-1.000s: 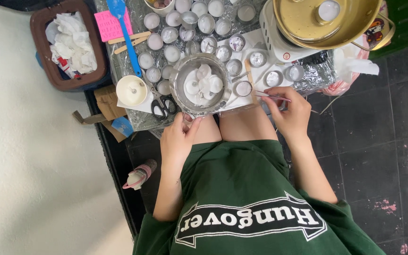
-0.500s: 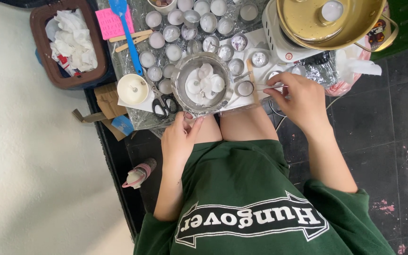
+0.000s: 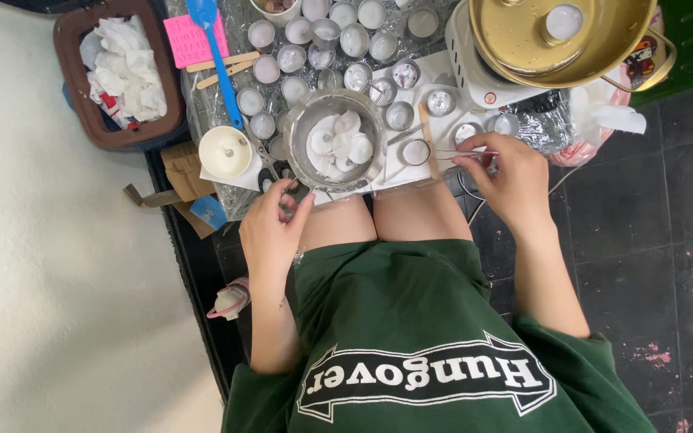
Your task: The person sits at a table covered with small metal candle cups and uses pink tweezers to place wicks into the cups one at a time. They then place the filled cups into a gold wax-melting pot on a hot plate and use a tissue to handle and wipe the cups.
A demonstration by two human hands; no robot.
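My right hand [image 3: 505, 175] pinches thin metal tweezers [image 3: 459, 152] whose tips reach towards a small tin cup [image 3: 415, 151] on the white board. A wooden stick [image 3: 427, 132] lies beside that cup. My left hand [image 3: 270, 228] rests at the table's near edge over my knee, with its fingers curled round a small grey metal cup [image 3: 286, 205]. Just beyond it lie black-handled scissors [image 3: 273, 172]. Between my hands stands a metal bowl [image 3: 298, 128] holding several white wax pieces.
Several small tin cups [image 3: 314, 40] cover the table's far side. A white cup with a wick [image 3: 224, 151], a blue spatula [image 3: 216, 56] and a pink note [image 3: 190, 40] are at the left. A gold pot [image 3: 595, 64] sits on a cooker at the right, and a brown bin [image 3: 70, 72] of tissues at the far left.
My right hand has moved slightly left and forward with the tweezers over the small cups. My left hand has lifted a little towards the table edge.
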